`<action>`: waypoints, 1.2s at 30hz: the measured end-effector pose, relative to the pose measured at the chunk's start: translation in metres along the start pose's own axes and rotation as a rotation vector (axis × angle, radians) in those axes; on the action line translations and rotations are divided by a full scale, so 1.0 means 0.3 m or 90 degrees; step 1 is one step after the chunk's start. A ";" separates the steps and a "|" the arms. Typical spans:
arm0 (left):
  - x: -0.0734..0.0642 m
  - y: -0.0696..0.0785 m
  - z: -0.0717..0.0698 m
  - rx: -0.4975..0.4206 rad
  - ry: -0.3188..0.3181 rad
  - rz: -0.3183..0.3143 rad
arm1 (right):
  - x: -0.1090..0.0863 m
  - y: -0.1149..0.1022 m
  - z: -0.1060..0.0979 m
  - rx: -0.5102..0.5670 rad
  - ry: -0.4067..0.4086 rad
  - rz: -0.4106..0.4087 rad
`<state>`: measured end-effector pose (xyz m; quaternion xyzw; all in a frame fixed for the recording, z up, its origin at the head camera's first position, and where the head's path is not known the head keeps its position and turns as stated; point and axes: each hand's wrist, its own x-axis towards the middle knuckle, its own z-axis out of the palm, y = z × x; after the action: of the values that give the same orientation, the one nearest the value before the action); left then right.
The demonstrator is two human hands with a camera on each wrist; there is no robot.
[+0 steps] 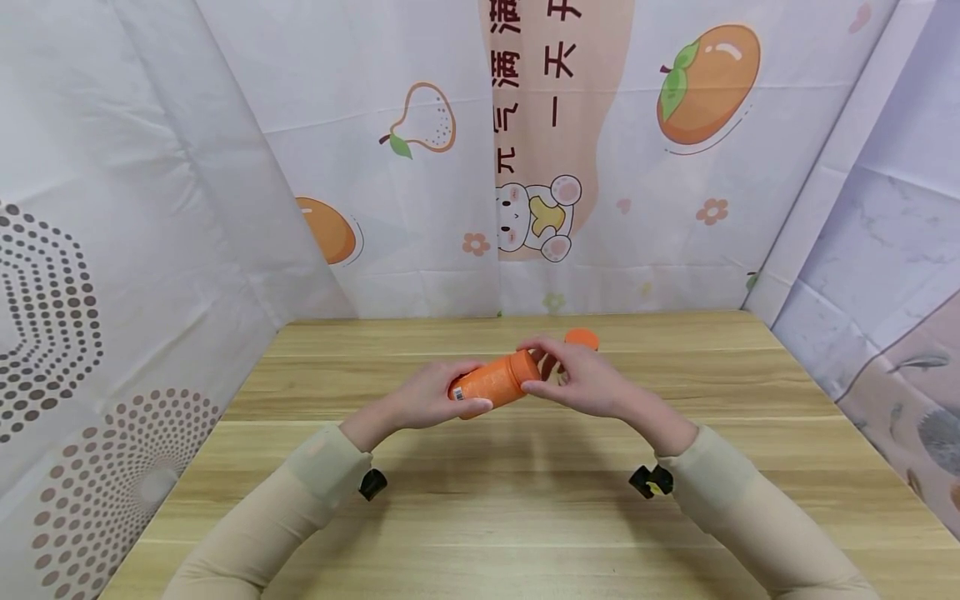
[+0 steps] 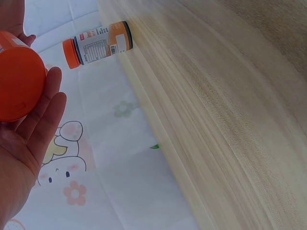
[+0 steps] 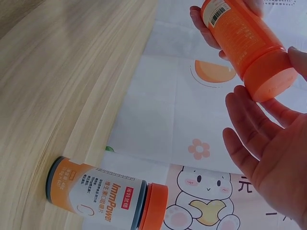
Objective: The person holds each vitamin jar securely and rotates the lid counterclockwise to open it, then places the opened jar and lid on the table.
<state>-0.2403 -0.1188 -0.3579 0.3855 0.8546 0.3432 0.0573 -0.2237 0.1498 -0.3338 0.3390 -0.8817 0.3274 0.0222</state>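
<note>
An orange supplement bottle [image 1: 491, 383] is held tilted above the table, its capped end up and to the right. My left hand [image 1: 427, 396] grips its lower body, with the thumb along the near side and a barcode label showing beside it. With thumb and fingertip, my right hand [image 1: 592, 383] pinches the orange cap [image 3: 271, 79]; its other fingers extend loosely below in the right wrist view. Behind the right hand stands a second bottle [image 3: 110, 191], white and orange with a dark base and orange lid; the head view shows mostly its lid [image 1: 582, 337].
The wooden table [image 1: 480, 517] ends at a printed curtain [image 1: 427, 208] at the back. More fabric hangs along the left and right sides. Dark wrist-camera pieces [image 1: 651, 482] hang beneath both cuffs.
</note>
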 end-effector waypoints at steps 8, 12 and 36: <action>-0.001 -0.004 -0.002 -0.003 0.003 0.012 | -0.005 0.004 0.001 0.002 -0.001 -0.025; -0.002 -0.005 -0.002 -0.005 0.002 0.013 | -0.005 0.008 0.001 0.007 -0.002 -0.042; -0.002 0.001 0.002 0.032 0.009 0.027 | 0.002 -0.002 0.002 0.065 0.026 -0.024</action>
<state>-0.2393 -0.1186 -0.3583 0.4026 0.8550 0.3253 0.0339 -0.2236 0.1489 -0.3338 0.3498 -0.8565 0.3785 0.0290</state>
